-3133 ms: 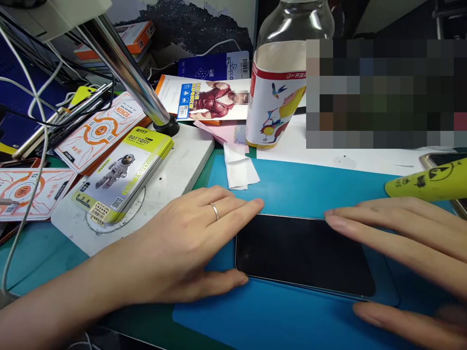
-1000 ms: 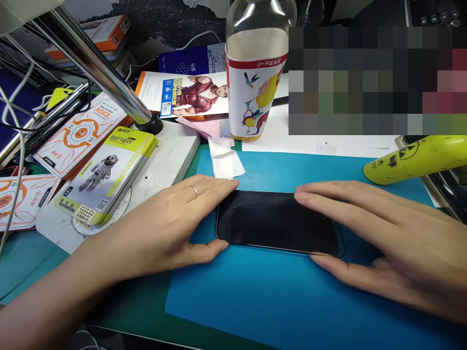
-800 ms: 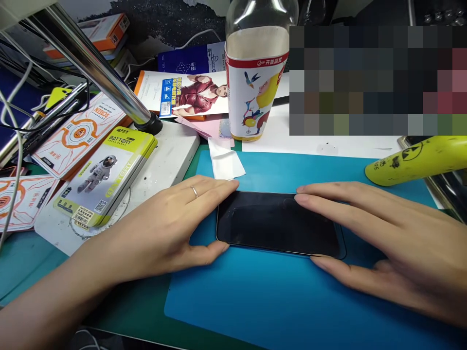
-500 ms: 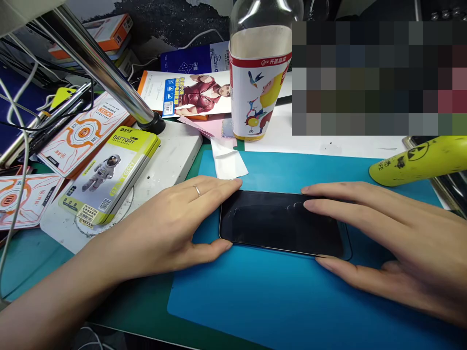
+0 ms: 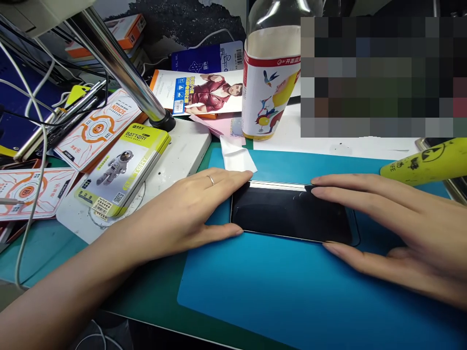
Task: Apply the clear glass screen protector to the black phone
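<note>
A black smartphone [image 5: 292, 214] lies lengthwise across the blue mat [image 5: 255, 291], its glossy dark face up. Light glints in a white strip along the far edge. My left hand [image 5: 193, 209], with a ring on one finger, grips the left end between thumb at the near edge and fingers at the far edge. At the other end my right hand [image 5: 397, 233] spans the phone the same way, thumb on the near edge, fingertips at the far edge and on the screen. A small white paper piece [image 5: 237, 154] sits just behind the phone.
A large bottle [image 5: 268, 92] stands behind the mat. A yellow-green cylinder [image 5: 423, 163] lies at right. To the left are battery packs [image 5: 122, 167], screen boxes [image 5: 98, 126], a metal post [image 5: 127, 73] on a white base [image 5: 182, 155], and loose cables [image 5: 31, 204].
The whole view has shifted slightly, so things appear farther right and a little higher. A bright reflection now shows on the phone's far edge. Both hands keep their hold.
</note>
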### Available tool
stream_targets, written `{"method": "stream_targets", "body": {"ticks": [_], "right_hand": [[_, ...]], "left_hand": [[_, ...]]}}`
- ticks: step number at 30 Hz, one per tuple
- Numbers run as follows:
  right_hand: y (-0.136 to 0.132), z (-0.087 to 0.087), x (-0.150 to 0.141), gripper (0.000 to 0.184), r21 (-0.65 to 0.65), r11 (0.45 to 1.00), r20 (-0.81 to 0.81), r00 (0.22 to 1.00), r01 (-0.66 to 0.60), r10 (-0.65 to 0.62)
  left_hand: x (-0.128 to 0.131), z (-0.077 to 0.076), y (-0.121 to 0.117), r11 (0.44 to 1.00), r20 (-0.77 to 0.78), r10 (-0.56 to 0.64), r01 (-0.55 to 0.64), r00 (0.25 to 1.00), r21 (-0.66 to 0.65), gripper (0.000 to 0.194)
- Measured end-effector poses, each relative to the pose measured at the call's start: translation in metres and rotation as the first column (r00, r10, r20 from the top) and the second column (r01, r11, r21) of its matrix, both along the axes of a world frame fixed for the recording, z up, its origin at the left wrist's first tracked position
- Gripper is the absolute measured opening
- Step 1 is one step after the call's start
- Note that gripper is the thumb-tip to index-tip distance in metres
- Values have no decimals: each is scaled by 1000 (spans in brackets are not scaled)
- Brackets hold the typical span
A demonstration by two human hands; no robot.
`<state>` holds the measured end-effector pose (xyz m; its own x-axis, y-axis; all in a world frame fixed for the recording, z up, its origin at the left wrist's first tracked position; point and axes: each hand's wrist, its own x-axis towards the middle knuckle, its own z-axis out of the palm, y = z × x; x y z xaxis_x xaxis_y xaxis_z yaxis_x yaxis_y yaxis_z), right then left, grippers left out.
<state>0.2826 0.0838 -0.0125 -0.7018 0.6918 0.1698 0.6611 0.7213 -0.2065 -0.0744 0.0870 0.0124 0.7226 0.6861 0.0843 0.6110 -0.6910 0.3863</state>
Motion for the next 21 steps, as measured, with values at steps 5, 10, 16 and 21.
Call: {"method": "stream_targets", "body": {"ticks": [5,10,16,21], "right_hand": [[0,4,-4,48,-47,998,-26,999,37,-38],[4,3,-2,45,-53,998,-63,998,22,-26],[3,1,0,43,-43,999,-44,999,8,-10],[3,0,4,52,-12,999,6,1000,-31,31]], "left_hand": [[-1,-4,2,1000,2,-13,13,1000,21,64],[0,-4,2,1000,4,-9,9,1000,29,62],[-1,-3,0,1000,-2,-5,5,1000,23,63],[-3,-1,-1,1000,8,-19,19,1000,20,63]]}}
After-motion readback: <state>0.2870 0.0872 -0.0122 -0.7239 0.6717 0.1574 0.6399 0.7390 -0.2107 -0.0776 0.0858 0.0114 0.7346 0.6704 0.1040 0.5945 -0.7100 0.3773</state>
